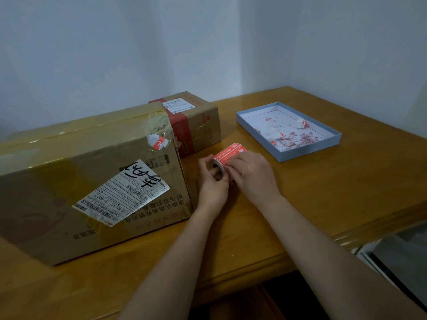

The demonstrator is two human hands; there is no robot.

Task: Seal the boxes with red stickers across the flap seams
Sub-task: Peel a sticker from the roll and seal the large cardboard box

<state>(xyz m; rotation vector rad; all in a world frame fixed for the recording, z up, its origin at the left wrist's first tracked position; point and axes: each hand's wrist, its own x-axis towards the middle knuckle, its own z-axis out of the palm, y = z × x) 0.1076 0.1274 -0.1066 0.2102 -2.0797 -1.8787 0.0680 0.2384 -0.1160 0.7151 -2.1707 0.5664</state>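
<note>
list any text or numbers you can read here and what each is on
"9-W07": white shipping label on the large box, seen upside down.
Big black handwritten characters on the same label: not legible.
Barcodes and digits under them: too small.
Printed Chinese on the box side: upside down, too blurred.
Label on the small box: too small.
Red sticker roll: print blurred.

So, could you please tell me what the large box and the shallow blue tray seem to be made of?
The large box looks like brown corrugated cardboard, glossy where clear tape reflects light along its top. The shallow blue tray seems to be matte paperboard: thin straight walls, white lining, probably a box lid.
</note>
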